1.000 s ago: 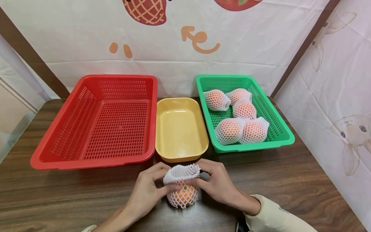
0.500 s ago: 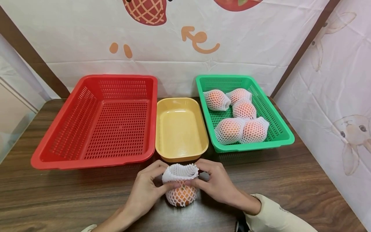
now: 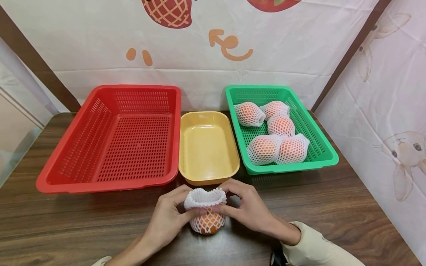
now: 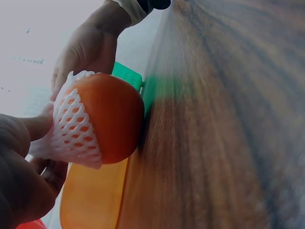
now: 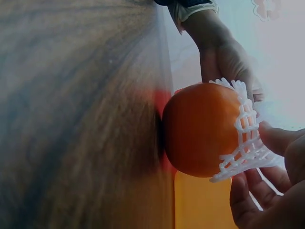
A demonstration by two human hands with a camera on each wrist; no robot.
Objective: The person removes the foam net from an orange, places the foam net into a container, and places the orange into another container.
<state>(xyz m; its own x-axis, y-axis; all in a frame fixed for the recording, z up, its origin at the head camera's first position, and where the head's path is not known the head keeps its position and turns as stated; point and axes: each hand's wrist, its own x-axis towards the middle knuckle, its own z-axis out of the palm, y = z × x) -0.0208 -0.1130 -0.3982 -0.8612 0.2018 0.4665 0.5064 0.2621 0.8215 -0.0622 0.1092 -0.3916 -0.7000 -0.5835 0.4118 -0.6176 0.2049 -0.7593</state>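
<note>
Orange [image 3: 208, 226], half-sleeved in white foam net [image 3: 204, 197], near table's front edge; left hand [image 3: 168, 218] and right hand [image 3: 247, 210] pinch the net.

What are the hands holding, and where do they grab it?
Both the left hand and the right hand pinch the white foam net near its open top, around an orange resting on the table.

White foam net [image 3: 205, 201] over a smooth orange [image 4: 114, 117], perforated glossy plastic red basket [image 3: 110, 138], matt wood-grain worktop [image 3: 332, 207].
</note>
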